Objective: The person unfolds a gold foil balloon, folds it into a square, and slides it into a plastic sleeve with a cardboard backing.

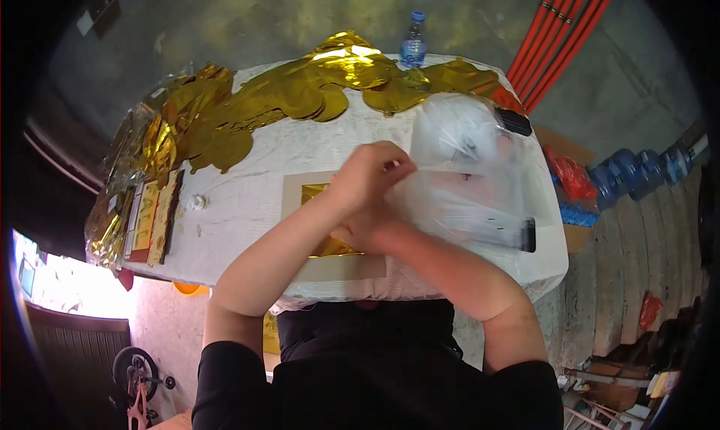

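Observation:
My forearms cross over the table. My left hand [369,176] is uppermost, its fingers curled into a pinch beside a clear plastic bag [476,197]; I cannot make out whether anything is between the fingertips. Partly covered by it, my right hand [363,229] lies lower, over a shiny gold sheet [336,248]. The left forearm hides most of its fingers. Around the gold sheet runs a pale grey-beige flat border [291,205]. White wrapped material shows inside the bag, to the right of both hands.
Gold foil pieces [277,92] spread along the table's far edge. A water bottle [413,44] stands behind them. Flat gold-and-red packs [154,220] and a small white object [198,201] lie at left. Red pipes [562,25] and large blue bottles [626,176] are beyond the table.

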### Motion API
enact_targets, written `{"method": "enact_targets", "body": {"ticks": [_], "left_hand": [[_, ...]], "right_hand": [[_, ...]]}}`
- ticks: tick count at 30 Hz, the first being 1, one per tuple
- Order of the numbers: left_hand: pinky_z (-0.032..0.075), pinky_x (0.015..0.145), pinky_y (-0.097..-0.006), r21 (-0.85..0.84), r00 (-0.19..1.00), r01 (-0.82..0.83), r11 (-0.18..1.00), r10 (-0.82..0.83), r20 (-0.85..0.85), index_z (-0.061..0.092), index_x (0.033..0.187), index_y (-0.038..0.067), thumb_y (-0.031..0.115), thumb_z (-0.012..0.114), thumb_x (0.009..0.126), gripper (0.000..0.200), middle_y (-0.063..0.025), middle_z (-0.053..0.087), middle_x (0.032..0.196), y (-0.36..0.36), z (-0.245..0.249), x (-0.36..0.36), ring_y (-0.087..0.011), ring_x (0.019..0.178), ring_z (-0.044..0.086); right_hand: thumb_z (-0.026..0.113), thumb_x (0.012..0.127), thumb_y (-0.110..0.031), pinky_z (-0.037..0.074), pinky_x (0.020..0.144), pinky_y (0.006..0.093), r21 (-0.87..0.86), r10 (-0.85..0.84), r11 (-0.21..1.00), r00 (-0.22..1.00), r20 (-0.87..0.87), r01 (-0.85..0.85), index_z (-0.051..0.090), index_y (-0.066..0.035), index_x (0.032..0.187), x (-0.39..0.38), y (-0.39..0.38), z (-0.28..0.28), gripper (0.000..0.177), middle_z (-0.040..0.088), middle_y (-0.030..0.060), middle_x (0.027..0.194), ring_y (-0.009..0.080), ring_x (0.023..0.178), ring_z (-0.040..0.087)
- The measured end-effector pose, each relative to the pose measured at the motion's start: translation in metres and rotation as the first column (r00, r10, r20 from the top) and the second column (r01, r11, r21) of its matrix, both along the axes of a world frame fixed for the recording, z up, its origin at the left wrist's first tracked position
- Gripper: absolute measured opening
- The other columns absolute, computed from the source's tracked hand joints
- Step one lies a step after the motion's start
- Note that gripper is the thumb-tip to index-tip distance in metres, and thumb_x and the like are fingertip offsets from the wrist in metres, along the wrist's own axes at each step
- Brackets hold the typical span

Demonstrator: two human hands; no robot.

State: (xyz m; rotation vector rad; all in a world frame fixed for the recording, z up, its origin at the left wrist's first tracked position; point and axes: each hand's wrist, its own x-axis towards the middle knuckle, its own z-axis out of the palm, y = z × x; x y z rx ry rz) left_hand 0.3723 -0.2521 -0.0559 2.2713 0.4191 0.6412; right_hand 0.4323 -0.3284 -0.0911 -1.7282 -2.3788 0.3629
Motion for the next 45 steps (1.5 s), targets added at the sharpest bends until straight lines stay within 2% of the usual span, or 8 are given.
{"method": "enact_targets", "body": {"ticks": [4,11,17,20,22,30,36,45], "left_hand": [[0.052,0.072,-0.0251,-0.373,0.898,-0.239,0.897,0.35,0.267,0.064,0.095,-0.005,0.0,0.062,0.087,0.01,-0.0076,0.064,0.097,0.013,0.014,-0.078,-0.0139,0.082,0.064],[0.051,0.075,-0.0284,0.034,0.799,-0.597,0.802,0.589,0.12,0.064,0.089,-0.002,0.001,0.064,0.084,0.006,-0.0103,0.064,0.1,-0.003,-0.027,-0.246,-0.0175,0.088,0.063],[0.05,0.079,-0.0332,0.359,0.871,-0.441,0.822,0.488,-0.048,0.064,0.094,0.001,-0.001,0.066,0.077,0.017,-0.0149,0.062,0.112,-0.018,-0.017,-0.285,-0.0272,0.094,0.062],[0.05,0.084,-0.0363,0.096,0.817,-0.576,0.812,0.576,0.03,0.065,0.102,0.005,0.002,0.067,0.073,0.029,-0.0144,0.061,0.116,-0.003,-0.017,-0.296,-0.0307,0.103,0.059],[0.05,0.08,-0.0362,0.382,0.708,-0.633,0.673,0.703,-0.065,0.062,0.105,0.002,0.004,0.064,0.073,0.032,-0.0171,0.058,0.121,0.024,-0.025,-0.309,-0.0306,0.099,0.061],[0.051,0.082,-0.0382,0.675,0.463,-0.581,0.455,0.867,-0.185,0.068,0.095,0.01,0.008,0.059,0.082,0.017,-0.0116,0.063,0.113,0.046,-0.02,-0.292,-0.0301,0.1,0.061],[0.04,0.103,-0.0442,0.47,0.905,-0.316,0.824,0.41,-0.111,0.062,0.116,0.007,0.022,0.066,0.084,0.036,-0.0161,0.057,0.124,-0.011,-0.012,-0.215,-0.0372,0.12,0.049],[0.046,0.091,-0.0413,0.451,0.837,-0.354,0.819,0.493,-0.238,0.065,0.096,0.003,0.024,0.072,0.079,0.028,-0.0125,0.065,0.104,-0.04,-0.004,-0.251,-0.032,0.109,0.057]], "right_hand": [[0.053,0.089,-0.038,0.018,0.113,0.0468,0.25,0.041,0.968,0.995,-0.09,-0.018,0.038,0.003,0.136,0.002,0.001,-0.023,0.064,0.033,0.0222,0.145,0.0343,0.138,0.025],[0.051,0.09,-0.04,0.014,0.114,0.045,0.184,0.04,0.983,0.996,-0.083,-0.024,0.033,0.001,0.14,0.0,0.003,-0.022,0.067,0.029,0.0197,0.148,0.0325,0.14,0.021],[0.048,0.092,-0.038,0.012,0.115,0.0449,0.134,0.017,0.991,0.999,-0.033,-0.012,0.03,-0.002,0.143,0.002,0.002,-0.02,0.064,0.026,0.0169,0.15,0.0316,0.141,0.019],[0.048,0.092,-0.039,0.012,0.115,0.0451,0.152,0.018,0.988,1.0,-0.012,-0.016,0.03,-0.002,0.143,0.003,0.002,-0.022,0.065,0.026,0.017,0.15,0.0316,0.141,0.02],[0.048,0.092,-0.039,0.012,0.115,0.0452,0.152,0.019,0.988,1.0,-0.012,-0.017,0.03,-0.002,0.143,0.003,0.003,-0.022,0.065,0.026,0.0171,0.15,0.0318,0.141,0.02],[0.048,0.092,-0.039,0.013,0.115,0.0453,0.138,0.001,0.99,1.0,-0.029,0.003,0.03,-0.003,0.143,0.003,0.001,-0.022,0.065,0.026,0.017,0.15,0.0321,0.14,0.02],[0.047,0.092,-0.04,0.013,0.115,0.0452,0.149,0.016,0.989,1.0,-0.013,-0.014,0.029,-0.002,0.143,0.002,0.001,-0.019,0.066,0.025,0.0175,0.15,0.0323,0.14,0.02],[0.046,0.093,-0.04,0.012,0.115,0.0453,0.169,0.02,0.985,1.0,-0.009,-0.018,0.029,-0.002,0.143,0.003,0.001,-0.022,0.065,0.025,0.0179,0.15,0.0324,0.141,0.02]]}}
